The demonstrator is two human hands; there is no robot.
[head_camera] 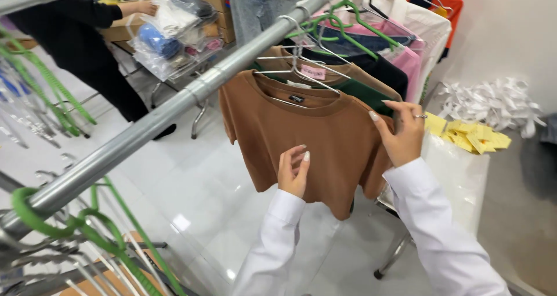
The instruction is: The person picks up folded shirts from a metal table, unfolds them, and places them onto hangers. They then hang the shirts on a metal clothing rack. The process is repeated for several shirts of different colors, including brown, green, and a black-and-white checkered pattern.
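A brown t-shirt (pixel 301 139) hangs on a wire hanger (pixel 293 70) from a grey metal rail (pixel 174 104) that runs diagonally across the view. My left hand (pixel 293 171) rests against the shirt's front, fingers loosely curled, holding nothing. My right hand (pixel 400 133), with a ring on one finger, grips the shirt's right shoulder and sleeve. Both arms wear white sleeves. Behind the brown shirt hang a green garment (pixel 360 93), a tan one, a black one and a pink one (pixel 409 58) on wire and green hangers.
Empty green hangers (pixel 98 226) crowd the rail at the lower left. Another person in black (pixel 75 35) stands at a cart of bagged clothes (pixel 174 35). A white table (pixel 458 174) at the right carries yellow tags (pixel 473 135) and white strips (pixel 493 102).
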